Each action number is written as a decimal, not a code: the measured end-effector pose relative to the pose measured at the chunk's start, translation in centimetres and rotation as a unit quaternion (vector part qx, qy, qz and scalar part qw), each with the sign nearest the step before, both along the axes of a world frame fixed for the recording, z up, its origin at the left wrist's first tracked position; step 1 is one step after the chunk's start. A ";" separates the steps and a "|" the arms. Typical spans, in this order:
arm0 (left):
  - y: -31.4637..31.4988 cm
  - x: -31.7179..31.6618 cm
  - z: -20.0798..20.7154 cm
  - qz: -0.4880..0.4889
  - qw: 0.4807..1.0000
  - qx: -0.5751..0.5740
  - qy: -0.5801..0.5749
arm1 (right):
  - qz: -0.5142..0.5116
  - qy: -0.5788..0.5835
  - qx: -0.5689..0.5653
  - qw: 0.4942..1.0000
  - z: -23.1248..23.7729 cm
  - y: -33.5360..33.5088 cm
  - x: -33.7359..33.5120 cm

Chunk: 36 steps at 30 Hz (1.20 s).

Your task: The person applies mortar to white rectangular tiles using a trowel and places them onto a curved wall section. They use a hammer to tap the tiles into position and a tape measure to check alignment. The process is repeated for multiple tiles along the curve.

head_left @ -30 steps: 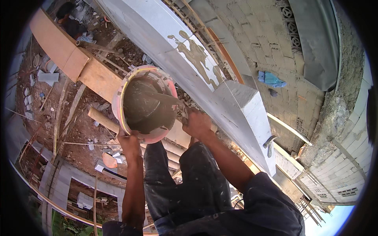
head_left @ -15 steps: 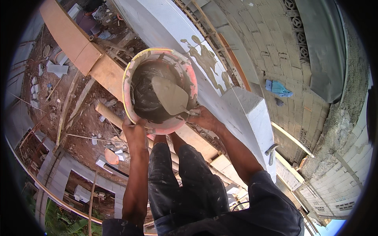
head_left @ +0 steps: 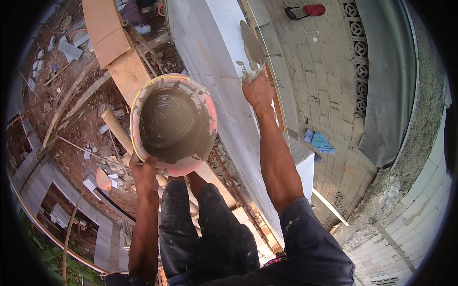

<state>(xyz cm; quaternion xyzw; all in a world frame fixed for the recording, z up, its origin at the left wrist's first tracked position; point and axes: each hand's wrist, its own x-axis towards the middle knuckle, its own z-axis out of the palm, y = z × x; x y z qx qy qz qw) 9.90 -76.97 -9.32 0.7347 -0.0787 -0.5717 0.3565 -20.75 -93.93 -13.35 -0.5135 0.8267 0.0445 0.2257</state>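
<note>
My left hand (head_left: 144,170) grips the near rim of a pink bucket (head_left: 208,112) with a yellowish edge. Wet grey mortar (head_left: 171,126) fills its lower part. My right hand (head_left: 259,90) is closed round the handle of a pointed trowel (head_left: 251,44), held out over the top of a pale block wall (head_left: 205,45). The blade is coated in mortar and points away from me. Some mortar lies on the wall top beside the trowel; the handle itself is mostly hidden by my fingers.
Wooden planks (head_left: 107,33) run off at the far left above red soil with poles and broken blocks. On the right stands a grey block wall (head_left: 324,95) with a dark sheet (head_left: 389,86). A blue cloth (head_left: 320,142) lies near it. Part of another person (head_left: 133,14) shows far left.
The trowel has left the bucket and moved forward and right, over the wall top. The bucket sits slightly farther left and lower in view, still in my left hand.
</note>
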 end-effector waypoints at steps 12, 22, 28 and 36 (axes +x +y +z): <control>3.0 2.8 -0.3 0.006 0.998 0.008 -0.057 | -0.025 -0.097 -0.059 0.993 4.1 2.9 2.1; 0.4 -2.8 3.5 -0.140 0.985 -0.057 -0.083 | 0.105 -0.172 0.200 0.959 2.4 16.5 8.6; -1.1 -4.3 4.3 -0.170 0.980 -0.070 -0.072 | -0.221 -0.388 0.191 0.874 6.9 20.4 4.3; -1.5 -4.8 4.1 -0.121 0.992 -0.031 -0.014 | -0.207 -0.182 0.020 0.961 9.8 25.5 1.4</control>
